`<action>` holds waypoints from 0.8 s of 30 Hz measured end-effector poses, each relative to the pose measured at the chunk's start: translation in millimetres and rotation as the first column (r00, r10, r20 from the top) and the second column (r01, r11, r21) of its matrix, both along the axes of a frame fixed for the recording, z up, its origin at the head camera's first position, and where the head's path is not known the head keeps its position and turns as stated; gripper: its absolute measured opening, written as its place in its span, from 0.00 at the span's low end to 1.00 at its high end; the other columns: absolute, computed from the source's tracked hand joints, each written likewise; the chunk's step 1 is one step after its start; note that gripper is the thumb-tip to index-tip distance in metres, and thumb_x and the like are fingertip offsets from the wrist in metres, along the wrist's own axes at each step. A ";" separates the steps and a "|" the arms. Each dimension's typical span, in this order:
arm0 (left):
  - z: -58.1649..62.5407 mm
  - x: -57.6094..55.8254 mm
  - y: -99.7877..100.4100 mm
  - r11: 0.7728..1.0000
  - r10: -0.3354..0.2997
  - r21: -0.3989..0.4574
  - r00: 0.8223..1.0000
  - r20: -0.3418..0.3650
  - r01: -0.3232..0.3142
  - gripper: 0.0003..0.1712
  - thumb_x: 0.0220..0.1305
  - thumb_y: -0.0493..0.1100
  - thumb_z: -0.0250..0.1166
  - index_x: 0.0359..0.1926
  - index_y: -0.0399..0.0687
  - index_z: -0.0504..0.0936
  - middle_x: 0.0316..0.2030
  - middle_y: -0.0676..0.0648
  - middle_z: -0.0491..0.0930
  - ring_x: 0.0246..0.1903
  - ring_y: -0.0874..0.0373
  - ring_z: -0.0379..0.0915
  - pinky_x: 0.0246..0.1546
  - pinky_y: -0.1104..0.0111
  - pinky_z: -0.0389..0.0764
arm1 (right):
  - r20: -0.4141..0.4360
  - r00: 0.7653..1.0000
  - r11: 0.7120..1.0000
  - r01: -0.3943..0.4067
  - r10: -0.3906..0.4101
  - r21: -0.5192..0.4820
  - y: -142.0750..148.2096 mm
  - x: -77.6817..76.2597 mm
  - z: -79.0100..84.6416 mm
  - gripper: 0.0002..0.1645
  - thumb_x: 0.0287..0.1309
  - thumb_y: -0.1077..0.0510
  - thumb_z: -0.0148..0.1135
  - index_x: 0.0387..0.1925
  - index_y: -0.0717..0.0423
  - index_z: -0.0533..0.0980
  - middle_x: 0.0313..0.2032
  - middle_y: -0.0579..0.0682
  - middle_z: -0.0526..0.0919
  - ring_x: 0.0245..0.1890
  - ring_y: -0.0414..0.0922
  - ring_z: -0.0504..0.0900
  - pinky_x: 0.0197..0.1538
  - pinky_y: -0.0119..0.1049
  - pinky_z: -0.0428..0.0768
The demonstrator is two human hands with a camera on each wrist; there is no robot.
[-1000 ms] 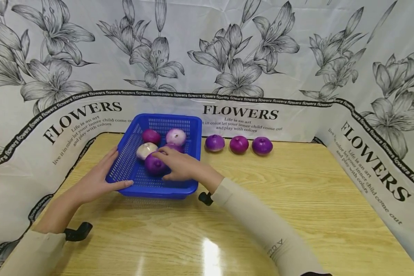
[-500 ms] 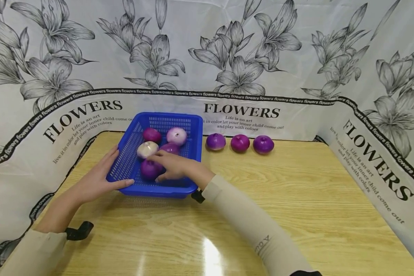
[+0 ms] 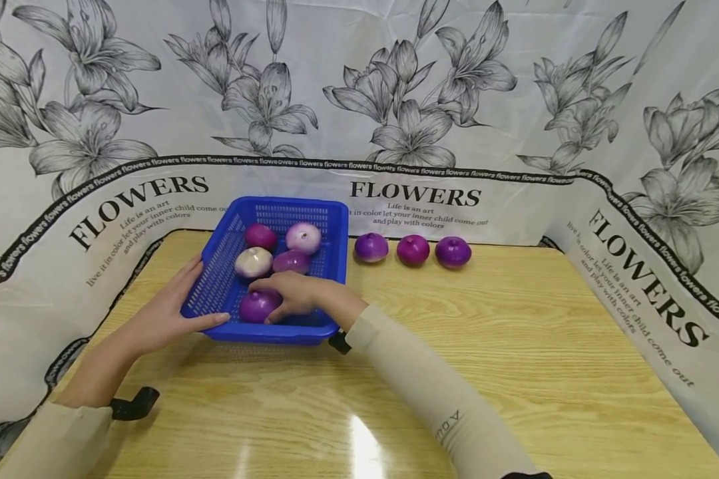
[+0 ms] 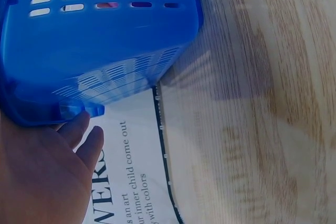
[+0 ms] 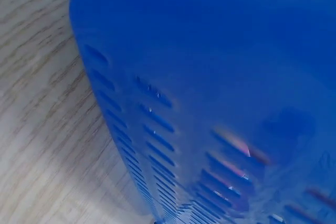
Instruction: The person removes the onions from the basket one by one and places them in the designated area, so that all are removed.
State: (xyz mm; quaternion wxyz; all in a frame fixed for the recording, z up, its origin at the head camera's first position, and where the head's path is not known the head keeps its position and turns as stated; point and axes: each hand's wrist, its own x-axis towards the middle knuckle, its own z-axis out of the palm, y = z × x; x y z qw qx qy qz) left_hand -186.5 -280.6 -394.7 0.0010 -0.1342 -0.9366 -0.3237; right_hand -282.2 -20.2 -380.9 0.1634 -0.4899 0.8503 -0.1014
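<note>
Inside the blue plastic basket (image 3: pixel 216 279), my right hand (image 3: pixel 302 294) holds a purple onion (image 3: pixel 257 307) low near the front wall, thumb on its near side and fingers over its top. My left hand (image 3: pixel 164 316) grips the basket's front left corner, its thumb on the front rim. In the left wrist view, two fingertips of the left hand (image 4: pixel 44 174) show beneath the basket's rim. Behind the held onion lie a white onion (image 3: pixel 253 263), a purple onion (image 3: pixel 291 261), a magenta onion (image 3: pixel 260 237) and a pale pink onion (image 3: pixel 303 237). The basket's outer wall (image 5: pixel 210 40) hides the right hand in the right wrist view.
Right of the basket, a purple onion (image 3: pixel 371 247), a magenta onion (image 3: pixel 413 251) and another purple onion (image 3: pixel 453 252) stand in a row on the wooden table (image 3: pixel 485 346). A white flower-printed cloth (image 3: pixel 419 159) rises behind the table and along its sides.
My right hand has moved left and toward the basket's front with the purple onion, lowering it; the purple onion behind now shows more fully. My left hand has stayed on the basket.
</note>
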 end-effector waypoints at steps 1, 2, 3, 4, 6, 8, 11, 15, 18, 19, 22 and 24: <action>-0.2 0.1 -0.1 1.000 0.000 0.000 1.000 -0.002 0.000 0.68 0.62 0.64 0.70 0.82 0.48 0.31 0.82 0.41 0.32 0.77 0.29 0.36 0.67 0.27 0.50 | 0.000 1.000 1.000 -0.008 0.008 -0.004 0.0 0.2 0.5 0.42 0.63 0.48 0.72 0.75 0.50 0.66 0.68 0.52 0.75 0.68 0.46 0.72 0.73 0.36 0.66; -0.4 0.1 -0.1 1.000 -0.001 0.000 1.000 -0.005 0.001 0.68 0.63 0.64 0.70 0.82 0.49 0.31 0.82 0.41 0.32 0.77 0.29 0.36 0.67 0.27 0.51 | -0.002 1.000 1.000 -0.017 0.017 -0.008 0.0 0.4 1.0 0.42 0.63 0.48 0.72 0.74 0.51 0.67 0.68 0.52 0.75 0.68 0.46 0.72 0.72 0.35 0.66; -0.5 0.2 -0.2 1.000 0.001 -0.003 1.000 -0.006 -0.001 0.68 0.63 0.64 0.70 0.83 0.49 0.31 0.82 0.40 0.32 0.77 0.28 0.37 0.67 0.27 0.51 | -0.007 1.000 1.000 -0.025 0.025 -0.011 0.1 0.7 1.3 0.42 0.63 0.48 0.72 0.74 0.51 0.67 0.67 0.52 0.76 0.68 0.46 0.73 0.72 0.35 0.66; -0.7 0.3 -0.3 1.000 0.001 -0.004 1.000 -0.007 -0.001 0.68 0.63 0.64 0.70 0.83 0.49 0.32 0.82 0.40 0.33 0.77 0.28 0.37 0.66 0.27 0.51 | -0.015 0.999 0.999 -0.032 0.031 -0.016 0.3 1.0 1.7 0.42 0.62 0.48 0.73 0.74 0.52 0.68 0.67 0.52 0.76 0.67 0.46 0.73 0.72 0.35 0.66; -1.1 0.5 -0.6 1.000 0.001 -0.005 1.000 -0.010 -0.001 0.67 0.63 0.64 0.70 0.83 0.49 0.32 0.82 0.40 0.33 0.77 0.28 0.38 0.66 0.26 0.51 | -0.033 0.998 0.998 -0.047 0.045 -0.040 1.0 1.5 2.7 0.41 0.61 0.48 0.74 0.72 0.53 0.69 0.66 0.52 0.77 0.66 0.46 0.75 0.71 0.33 0.67; -1.9 0.7 -1.2 1.000 0.001 -0.004 1.000 -0.012 -0.001 0.67 0.63 0.64 0.70 0.83 0.49 0.32 0.82 0.40 0.33 0.77 0.28 0.37 0.66 0.26 0.51 | -0.052 0.997 0.995 -0.055 0.051 -0.079 1.7 1.8 3.5 0.41 0.61 0.47 0.74 0.71 0.54 0.70 0.65 0.51 0.78 0.65 0.45 0.75 0.70 0.32 0.68; -3.9 1.3 -2.4 1.000 -0.002 0.000 1.000 -0.016 0.002 0.67 0.62 0.64 0.70 0.83 0.48 0.32 0.82 0.41 0.33 0.77 0.28 0.37 0.66 0.27 0.51 | -0.088 0.996 0.988 -0.044 0.031 -0.148 4.2 3.1 5.5 0.42 0.60 0.45 0.75 0.71 0.54 0.70 0.65 0.50 0.78 0.65 0.44 0.74 0.69 0.31 0.68; -5.6 1.6 -2.6 1.000 -0.004 0.007 1.000 -0.019 0.004 0.67 0.62 0.63 0.71 0.83 0.48 0.33 0.82 0.41 0.33 0.77 0.29 0.38 0.66 0.27 0.52 | -0.119 0.993 0.976 0.000 -0.026 -0.217 12.8 7.2 13.5 0.43 0.60 0.43 0.74 0.72 0.51 0.70 0.64 0.50 0.78 0.63 0.44 0.74 0.68 0.33 0.70; -4.6 1.2 -1.8 1.000 -0.003 0.014 1.000 -0.013 0.003 0.68 0.62 0.63 0.71 0.83 0.49 0.33 0.82 0.42 0.32 0.77 0.29 0.37 0.67 0.27 0.51 | -0.134 0.989 0.965 0.019 -0.055 -0.261 22.9 10.4 22.3 0.43 0.59 0.42 0.74 0.72 0.49 0.70 0.58 0.50 0.80 0.57 0.42 0.76 0.63 0.34 0.73; -4.0 1.0 -1.6 1.000 -0.003 0.014 1.000 -0.012 0.003 0.68 0.62 0.63 0.71 0.83 0.49 0.33 0.82 0.42 0.32 0.77 0.29 0.36 0.67 0.27 0.51 | -0.132 0.989 0.961 0.026 -0.065 -0.276 26.8 11.8 25.6 0.43 0.59 0.42 0.74 0.72 0.49 0.70 0.56 0.50 0.79 0.55 0.42 0.76 0.61 0.34 0.74; -3.0 0.1 -1.6 1.000 -0.003 0.015 1.000 -0.011 0.004 0.68 0.62 0.63 0.71 0.83 0.49 0.33 0.82 0.43 0.32 0.78 0.30 0.35 0.67 0.27 0.50 | -0.127 0.987 0.942 0.051 -0.098 -0.332 38.8 14.0 34.2 0.44 0.58 0.42 0.75 0.72 0.48 0.70 0.55 0.50 0.78 0.51 0.42 0.76 0.58 0.34 0.76; -3.2 -0.5 -2.0 1.000 -0.005 0.013 1.000 -0.013 0.005 0.68 0.62 0.63 0.71 0.83 0.48 0.33 0.82 0.43 0.32 0.78 0.30 0.34 0.67 0.27 0.49 | -0.103 0.987 0.924 0.078 -0.125 -0.374 47.6 15.3 39.5 0.43 0.57 0.43 0.76 0.71 0.48 0.71 0.57 0.51 0.77 0.50 0.42 0.79 0.57 0.35 0.78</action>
